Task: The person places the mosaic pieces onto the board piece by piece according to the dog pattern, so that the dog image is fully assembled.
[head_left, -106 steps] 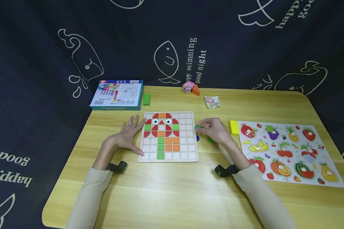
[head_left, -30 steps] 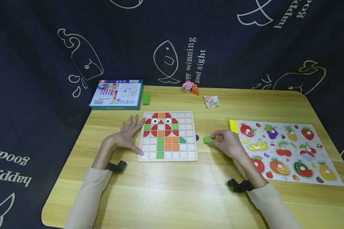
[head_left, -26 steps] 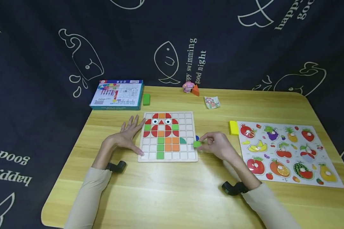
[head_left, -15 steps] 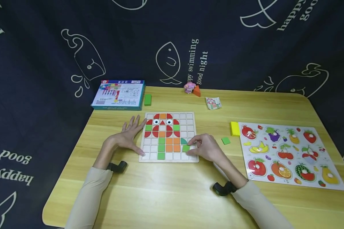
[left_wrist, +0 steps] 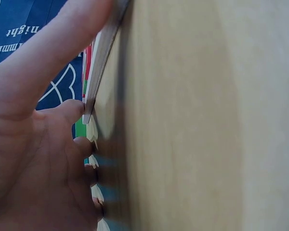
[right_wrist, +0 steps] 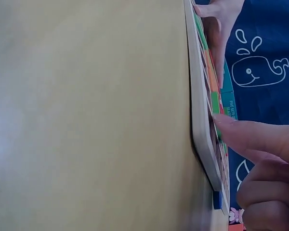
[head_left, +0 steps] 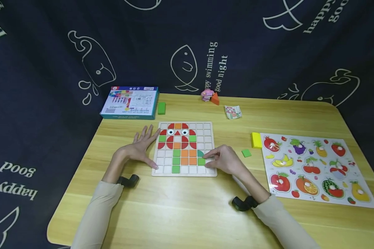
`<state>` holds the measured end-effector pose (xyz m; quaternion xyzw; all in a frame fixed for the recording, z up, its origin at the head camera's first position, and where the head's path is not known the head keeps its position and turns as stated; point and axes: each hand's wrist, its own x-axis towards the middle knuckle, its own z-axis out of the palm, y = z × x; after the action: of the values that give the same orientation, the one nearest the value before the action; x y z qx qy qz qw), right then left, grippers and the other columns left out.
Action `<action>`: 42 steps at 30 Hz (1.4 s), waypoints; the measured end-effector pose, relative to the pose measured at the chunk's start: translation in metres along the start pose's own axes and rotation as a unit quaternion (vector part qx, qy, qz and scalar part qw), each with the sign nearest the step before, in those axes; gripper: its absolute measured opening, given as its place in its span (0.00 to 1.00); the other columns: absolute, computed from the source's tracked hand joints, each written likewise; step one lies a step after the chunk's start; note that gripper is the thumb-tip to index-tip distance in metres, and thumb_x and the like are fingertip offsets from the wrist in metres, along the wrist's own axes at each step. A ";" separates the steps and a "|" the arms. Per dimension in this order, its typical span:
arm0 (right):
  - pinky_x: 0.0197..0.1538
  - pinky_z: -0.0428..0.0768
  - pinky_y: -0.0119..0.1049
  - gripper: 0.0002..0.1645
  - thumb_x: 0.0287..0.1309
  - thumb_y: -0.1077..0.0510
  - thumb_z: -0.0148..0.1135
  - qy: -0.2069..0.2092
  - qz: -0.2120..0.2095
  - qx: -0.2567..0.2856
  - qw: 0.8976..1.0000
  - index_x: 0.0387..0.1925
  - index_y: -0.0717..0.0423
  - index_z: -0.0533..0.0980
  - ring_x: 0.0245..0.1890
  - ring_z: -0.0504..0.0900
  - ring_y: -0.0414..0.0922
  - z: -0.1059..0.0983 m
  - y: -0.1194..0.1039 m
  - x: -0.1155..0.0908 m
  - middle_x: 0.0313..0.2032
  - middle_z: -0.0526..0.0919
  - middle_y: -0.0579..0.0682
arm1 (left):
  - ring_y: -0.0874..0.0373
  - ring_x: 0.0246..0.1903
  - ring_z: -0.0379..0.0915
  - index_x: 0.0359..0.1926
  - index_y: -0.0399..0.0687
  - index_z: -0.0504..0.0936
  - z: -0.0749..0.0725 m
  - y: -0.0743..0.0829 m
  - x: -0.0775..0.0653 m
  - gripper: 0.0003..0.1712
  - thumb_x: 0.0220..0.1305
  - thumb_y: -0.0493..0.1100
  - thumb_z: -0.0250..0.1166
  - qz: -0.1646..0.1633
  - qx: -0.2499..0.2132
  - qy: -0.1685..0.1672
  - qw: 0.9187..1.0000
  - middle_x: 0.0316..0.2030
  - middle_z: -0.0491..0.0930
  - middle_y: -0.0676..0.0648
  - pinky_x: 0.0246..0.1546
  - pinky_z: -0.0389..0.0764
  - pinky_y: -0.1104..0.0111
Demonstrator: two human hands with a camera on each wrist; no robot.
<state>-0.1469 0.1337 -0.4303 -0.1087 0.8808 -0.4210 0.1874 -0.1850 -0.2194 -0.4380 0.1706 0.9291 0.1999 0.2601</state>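
Note:
A pale wooden grid board (head_left: pixel 208 131) holds red, orange, green and teal tiles, with two eye pieces, in a bird-like figure. My left hand (head_left: pixel 137 148) has its fingers spread along the board's left edge, thumb tip at the lower left corner. My right hand (head_left: pixel 223 159) holds a green square tile (head_left: pixel 201 161) by thumb and index finger at a cell below the teal quarter-circle (head_left: pixel 200 153). In the right wrist view the thumb (right_wrist: pixel 253 135) meets that green tile, its other fingers curled. Part of a blue piece (right_wrist: pixel 217 199) shows beside the board.
Another green tile (head_left: pixel 246 153) lies right of the right hand. Beyond it are a yellow block (head_left: pixel 256 140) and a fruit puzzle board (head_left: pixel 318 190). A box (head_left: pixel 129 103), green block (head_left: pixel 161 108), small picture card (head_left: pixel 233 112), pink toy (head_left: pixel 207 94) and orange triangular block (head_left: pixel 215 99) stand farther back.
A teal quarter-circle has gone from my right hand into the board. The right hand then took a green tile from the table and brought it left onto the board. My left hand stayed put.

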 end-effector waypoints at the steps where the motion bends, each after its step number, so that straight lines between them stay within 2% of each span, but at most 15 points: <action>1: 0.19 0.55 0.26 0.14 0.42 0.60 0.78 0.000 0.001 -0.002 1.000 0.36 0.50 0.87 0.14 0.56 0.39 0.000 0.000 0.000 0.10 0.61 0.43 | 0.42 0.74 0.09 0.77 0.62 0.31 0.000 0.000 0.000 0.83 0.28 0.70 0.78 -0.001 0.000 0.000 1.000 0.75 0.18 0.42 0.72 0.23 0.40; 9: 0.18 0.53 0.25 0.14 0.44 0.60 0.76 -0.013 -0.010 0.024 1.000 0.37 0.50 0.87 0.14 0.57 0.39 0.003 0.004 0.002 0.11 0.61 0.43 | 0.41 0.74 0.09 0.77 0.61 0.31 0.000 0.000 0.001 0.83 0.28 0.70 0.78 0.004 -0.001 -0.001 1.000 0.75 0.17 0.42 0.72 0.23 0.40; 16: 0.19 0.53 0.26 0.14 0.41 0.60 0.78 -0.009 0.011 0.034 0.999 0.35 0.49 0.87 0.15 0.56 0.40 0.003 0.004 0.003 0.11 0.59 0.43 | 0.41 0.74 0.09 0.77 0.60 0.32 0.000 0.001 0.001 0.83 0.28 0.70 0.78 0.004 -0.003 0.000 1.000 0.75 0.17 0.42 0.72 0.23 0.40; 22: 0.21 0.57 0.27 0.14 0.40 0.61 0.78 -0.002 0.021 0.050 0.998 0.34 0.51 0.87 0.16 0.58 0.40 0.005 0.002 0.005 0.11 0.60 0.43 | 0.41 0.74 0.09 0.77 0.60 0.31 -0.001 0.002 0.001 0.83 0.28 0.70 0.78 0.001 -0.001 -0.003 1.000 0.75 0.17 0.42 0.72 0.23 0.40; 26: 0.20 0.55 0.27 0.14 0.41 0.62 0.78 -0.010 0.026 0.062 0.998 0.35 0.50 0.87 0.16 0.57 0.41 0.004 0.004 0.005 0.12 0.59 0.44 | 0.41 0.74 0.10 0.77 0.60 0.31 0.000 0.001 0.002 0.83 0.29 0.70 0.78 0.007 -0.003 -0.001 1.000 0.75 0.18 0.41 0.72 0.23 0.40; 31: 0.18 0.54 0.26 0.17 0.46 0.59 0.75 -0.017 0.010 0.073 0.997 0.42 0.50 0.86 0.15 0.57 0.40 -0.001 0.008 0.001 0.12 0.60 0.44 | 0.41 0.74 0.10 0.77 0.60 0.31 0.000 0.002 0.002 0.83 0.29 0.70 0.78 0.006 -0.003 -0.003 1.000 0.75 0.18 0.41 0.72 0.23 0.39; 33: 0.18 0.55 0.26 0.19 0.49 0.56 0.73 0.002 0.001 0.065 0.998 0.47 0.48 0.84 0.15 0.57 0.39 -0.008 0.012 -0.005 0.13 0.61 0.44 | 0.41 0.74 0.10 0.77 0.60 0.31 0.000 0.002 0.002 0.83 0.29 0.70 0.78 0.007 -0.002 -0.002 1.000 0.75 0.17 0.41 0.72 0.23 0.39; 36: 0.18 0.58 0.27 0.23 0.52 0.52 0.71 0.067 0.004 0.033 0.997 0.52 0.46 0.81 0.15 0.59 0.38 -0.026 0.024 -0.020 0.15 0.64 0.45 | 0.41 0.74 0.09 0.77 0.60 0.31 0.000 0.003 0.002 0.83 0.30 0.70 0.78 0.008 -0.002 -0.003 1.000 0.75 0.17 0.41 0.72 0.23 0.40; 39: 0.17 0.60 0.29 0.26 0.54 0.50 0.70 0.144 0.035 0.006 0.989 0.56 0.49 0.79 0.14 0.59 0.36 -0.047 0.040 -0.037 0.17 0.66 0.45 | 0.41 0.74 0.09 0.77 0.60 0.31 0.000 0.003 0.002 0.83 0.29 0.71 0.78 0.005 0.001 -0.005 1.000 0.75 0.17 0.42 0.72 0.23 0.40; 42: 0.15 0.60 0.29 0.30 0.54 0.51 0.70 0.176 0.084 -0.012 0.981 0.59 0.53 0.76 0.13 0.58 0.35 -0.063 0.056 -0.048 0.17 0.66 0.44 | 0.41 0.74 0.09 0.77 0.61 0.31 -0.001 0.002 0.000 0.83 0.29 0.71 0.77 0.001 0.005 -0.004 1.000 0.75 0.17 0.42 0.73 0.23 0.41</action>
<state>-0.1321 0.2289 -0.4266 0.0388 0.9111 -0.4055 0.0629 -0.1852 -0.2181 -0.4368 0.1732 0.9290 0.1950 0.2626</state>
